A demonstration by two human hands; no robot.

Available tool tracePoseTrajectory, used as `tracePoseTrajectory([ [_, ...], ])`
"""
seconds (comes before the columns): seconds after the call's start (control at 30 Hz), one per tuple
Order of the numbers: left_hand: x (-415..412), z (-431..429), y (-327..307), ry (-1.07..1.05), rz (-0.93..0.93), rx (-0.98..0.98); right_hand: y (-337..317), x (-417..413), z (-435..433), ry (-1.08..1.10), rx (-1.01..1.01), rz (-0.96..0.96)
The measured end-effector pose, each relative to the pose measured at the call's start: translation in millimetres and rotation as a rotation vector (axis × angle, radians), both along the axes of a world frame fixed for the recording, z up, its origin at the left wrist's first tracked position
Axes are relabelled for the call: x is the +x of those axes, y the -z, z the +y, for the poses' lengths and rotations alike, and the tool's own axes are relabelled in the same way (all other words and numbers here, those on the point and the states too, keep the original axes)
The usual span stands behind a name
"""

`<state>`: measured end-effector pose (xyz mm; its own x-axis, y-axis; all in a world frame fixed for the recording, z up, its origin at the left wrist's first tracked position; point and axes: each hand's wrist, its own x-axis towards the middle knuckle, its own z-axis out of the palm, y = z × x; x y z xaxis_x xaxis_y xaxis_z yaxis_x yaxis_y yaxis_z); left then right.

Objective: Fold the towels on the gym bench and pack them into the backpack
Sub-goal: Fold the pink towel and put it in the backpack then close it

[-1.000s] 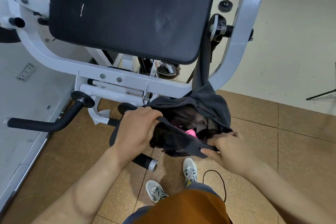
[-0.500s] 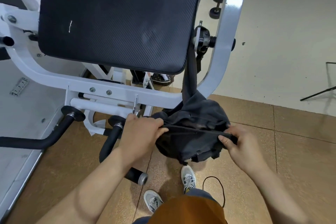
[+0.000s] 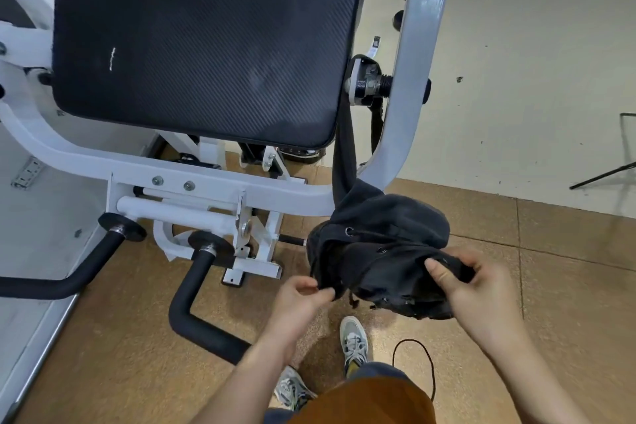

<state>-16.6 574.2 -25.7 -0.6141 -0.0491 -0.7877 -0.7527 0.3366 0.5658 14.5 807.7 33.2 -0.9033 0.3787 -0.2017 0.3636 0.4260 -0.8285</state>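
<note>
Head view: dark backpack (image 3: pixel 385 251) hangs by strap from white frame (image 3: pixel 220 179), lower right of centre, mouth drawn closed, contents hidden. Left hand (image 3: pixel 297 301) pinches backpack's left edge; right hand (image 3: pixel 471 289) grips its right rim, fingers curled. Black padded table (image 3: pixel 203 52) upper left. Brown tile floor (image 3: pixel 568 286) below.
</note>
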Motion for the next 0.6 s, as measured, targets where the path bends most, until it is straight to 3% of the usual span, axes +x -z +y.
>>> tracePoseTrajectory([
  [0.1, 17.2, 21.9, 12.2, 0.152, -0.077, 0.016, -2.7, -5.0, 5.5, 0.066, -0.211, -0.038],
  [0.17, 23.1, 34.7, 17.4, 0.133, -0.121, 0.047, -3.6, -7.8, 7.8, 0.066, -0.253, -0.01],
  [0.23, 19.3, 44.4, 20.6, -0.001, -0.045, 0.092, -3.2, -10.3, 9.1, 0.05, -0.293, -0.01],
  [0.37, -18.6, 59.6, 33.4, -0.104, 0.231, -0.008, 8.0, -20.6, 17.7, -0.011, -0.385, -0.156],
  [0.5, -31.1, 68.4, 37.6, 0.011, 0.272, -0.043, 21.2, -28.8, 30.1, -0.012, -0.507, -0.236],
  [0.6, -24.3, 65.4, 28.2, 0.018, 0.208, 0.136, 29.9, -28.1, 32.4, -0.01, -0.6, -0.226],
])
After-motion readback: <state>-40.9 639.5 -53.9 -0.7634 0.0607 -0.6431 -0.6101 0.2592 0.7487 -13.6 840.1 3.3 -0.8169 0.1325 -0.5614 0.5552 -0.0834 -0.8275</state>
